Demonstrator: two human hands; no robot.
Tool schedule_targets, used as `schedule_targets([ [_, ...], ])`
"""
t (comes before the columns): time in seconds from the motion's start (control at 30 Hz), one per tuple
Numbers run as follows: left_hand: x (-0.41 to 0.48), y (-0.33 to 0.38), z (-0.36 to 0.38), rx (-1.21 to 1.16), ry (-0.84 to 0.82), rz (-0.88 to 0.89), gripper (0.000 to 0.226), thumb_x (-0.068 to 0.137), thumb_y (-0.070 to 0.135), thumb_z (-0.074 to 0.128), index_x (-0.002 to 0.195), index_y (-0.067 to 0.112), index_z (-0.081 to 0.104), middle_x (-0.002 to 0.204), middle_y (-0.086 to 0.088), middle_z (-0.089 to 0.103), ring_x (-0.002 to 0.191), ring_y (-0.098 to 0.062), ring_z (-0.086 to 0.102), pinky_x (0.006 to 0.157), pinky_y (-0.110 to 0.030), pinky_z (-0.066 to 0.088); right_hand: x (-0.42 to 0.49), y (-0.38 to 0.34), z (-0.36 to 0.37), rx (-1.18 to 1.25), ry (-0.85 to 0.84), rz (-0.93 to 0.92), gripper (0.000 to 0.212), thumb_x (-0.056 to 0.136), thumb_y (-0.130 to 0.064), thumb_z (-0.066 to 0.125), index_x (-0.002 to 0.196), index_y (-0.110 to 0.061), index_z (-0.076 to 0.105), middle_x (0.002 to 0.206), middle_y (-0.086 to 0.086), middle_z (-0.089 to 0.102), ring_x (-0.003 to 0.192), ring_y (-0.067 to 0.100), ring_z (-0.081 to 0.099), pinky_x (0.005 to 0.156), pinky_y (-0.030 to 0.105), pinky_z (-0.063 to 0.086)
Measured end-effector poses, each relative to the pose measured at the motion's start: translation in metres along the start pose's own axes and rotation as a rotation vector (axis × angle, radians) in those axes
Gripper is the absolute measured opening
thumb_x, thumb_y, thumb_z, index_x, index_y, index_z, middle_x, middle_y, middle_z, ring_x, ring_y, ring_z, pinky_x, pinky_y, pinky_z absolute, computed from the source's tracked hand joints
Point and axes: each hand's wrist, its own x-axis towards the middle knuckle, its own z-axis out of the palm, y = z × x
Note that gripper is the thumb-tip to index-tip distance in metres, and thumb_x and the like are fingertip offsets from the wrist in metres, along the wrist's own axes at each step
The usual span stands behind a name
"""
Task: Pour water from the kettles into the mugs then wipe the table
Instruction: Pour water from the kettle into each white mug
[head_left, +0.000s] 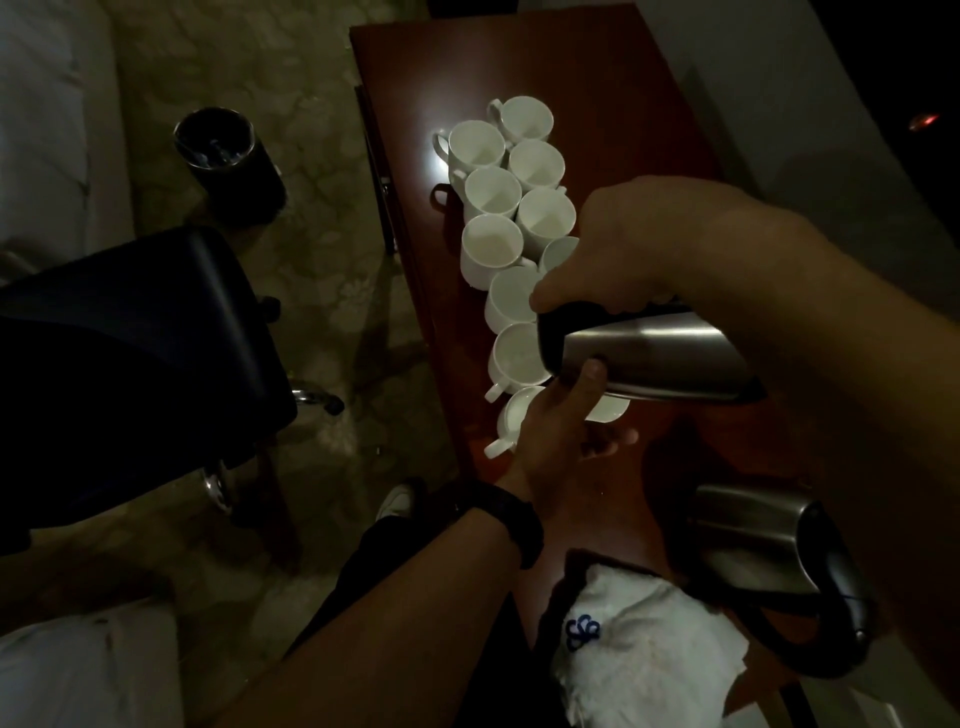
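Observation:
Several white mugs (492, 192) stand in two rows along the reddish wooden table (613, 78). My right hand (644, 244) grips the black handle of a steel kettle (649, 364), tipped on its side with its spout end over a near mug (517, 356). My left hand (558, 441) steadies the kettle from below, thumb pressed on its body, and covers part of the nearest mug (511, 418). A second steel kettle (769, 561) stands at the near right. A white cloth (639, 660) with a blue mark lies at the table's near edge.
A dark chair (156, 343) stands left of the table on a patterned floor. A black bin (228, 161) sits further back on the floor. A white bed edge (47, 130) runs along the left. My shoe (395, 501) shows below the table edge.

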Motion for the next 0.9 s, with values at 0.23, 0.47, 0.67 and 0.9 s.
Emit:
schedule_targets([
  [0.23, -0.003, 0.002, 0.005, -0.029, 0.003, 0.014, 0.068, 0.09, 0.058, 0.063, 0.131, 0.004, 0.059, 0.125, -0.03, 0.066, 0.071, -0.022, 0.074, 0.059, -0.024, 0.055, 0.003, -0.001, 0.001, -0.009, 0.009, 0.012, 0.052, 0.072, -0.071, 0.061, 0.079, -0.02, 0.07, 0.069, 0.001, 0.072, 0.069, 0.021, 0.067, 0.063, 0.034, 0.05],
  [0.47, -0.006, 0.002, 0.012, -0.028, -0.021, -0.009, 0.079, 0.077, 0.061, 0.06, 0.133, 0.006, 0.057, 0.132, -0.022, 0.065, 0.07, -0.018, 0.072, 0.062, -0.024, 0.052, -0.001, 0.0, 0.0, 0.019, -0.008, 0.061, 0.057, 0.078, -0.07, 0.067, 0.063, -0.015, 0.065, 0.032, -0.008, 0.052, 0.057, 0.019, 0.061, 0.053, 0.029, 0.039],
  [0.67, -0.005, 0.002, 0.013, -0.029, -0.018, -0.027, 0.06, 0.075, 0.065, 0.062, 0.117, 0.021, 0.062, 0.115, -0.008, 0.071, 0.073, -0.018, 0.075, 0.064, -0.025, 0.055, -0.001, 0.0, -0.002, 0.051, -0.005, 0.043, 0.053, 0.078, -0.065, 0.07, 0.067, -0.013, 0.065, 0.059, 0.004, 0.064, 0.058, 0.021, 0.059, 0.059, 0.032, 0.043],
  [0.9, -0.004, 0.003, 0.015, -0.036, 0.0, -0.038, 0.074, 0.075, 0.066, 0.061, 0.128, 0.014, 0.06, 0.123, -0.018, 0.069, 0.072, -0.017, 0.075, 0.065, -0.025, 0.055, 0.002, 0.003, -0.002, 0.055, 0.001, 0.03, 0.059, 0.062, -0.076, 0.066, 0.07, -0.018, 0.069, 0.062, 0.003, 0.068, 0.057, 0.022, 0.063, 0.058, 0.034, 0.05],
])
